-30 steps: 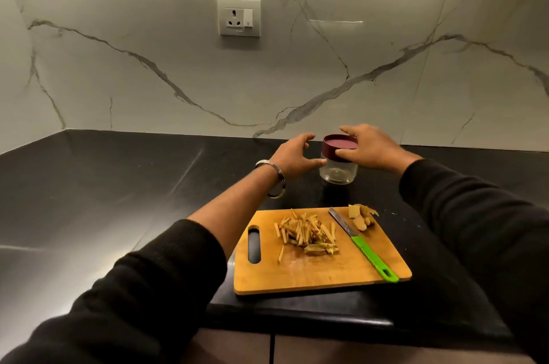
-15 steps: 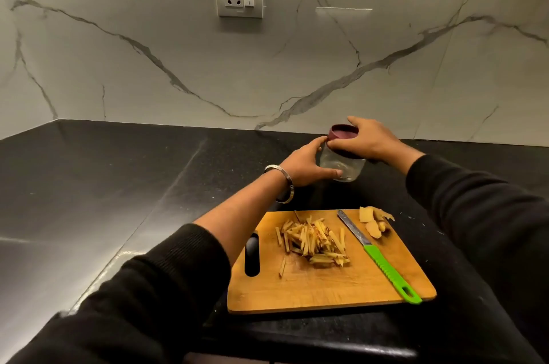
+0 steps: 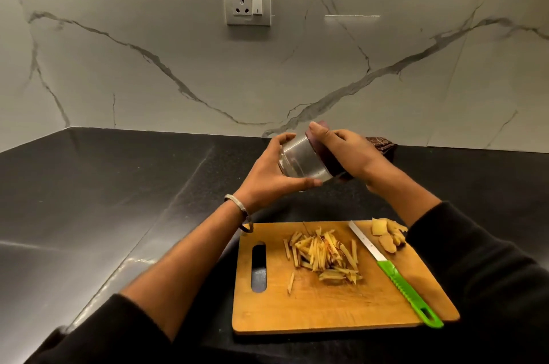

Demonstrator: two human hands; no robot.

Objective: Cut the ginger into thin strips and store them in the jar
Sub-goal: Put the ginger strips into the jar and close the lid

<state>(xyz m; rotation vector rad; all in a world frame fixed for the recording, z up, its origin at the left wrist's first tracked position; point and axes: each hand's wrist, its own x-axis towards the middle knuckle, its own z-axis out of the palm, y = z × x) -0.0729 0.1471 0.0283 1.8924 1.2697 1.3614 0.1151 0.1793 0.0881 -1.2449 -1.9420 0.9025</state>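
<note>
A small glass jar (image 3: 300,160) is held tilted in the air above the black counter, its dark red lid (image 3: 322,152) pointing right. My left hand (image 3: 271,173) grips the glass body from the left and below. My right hand (image 3: 347,152) grips the lid, fingers curled over it. A pile of thin ginger strips (image 3: 323,253) lies in the middle of the wooden cutting board (image 3: 312,310). Ginger offcuts and peel (image 3: 386,234) sit at the board's far right corner. A green-handled knife (image 3: 398,277) lies diagonally on the board's right side.
The black counter (image 3: 118,200) runs left and back to a marble wall with a socket (image 3: 247,3). A dark cloth (image 3: 383,145) lies at the back behind my right hand. The board sits close to the counter's front edge.
Both hands closed on the jar, lifted it off the counter and tipped it onto its side with the lid to the right. The camera view shifted downward and closer.
</note>
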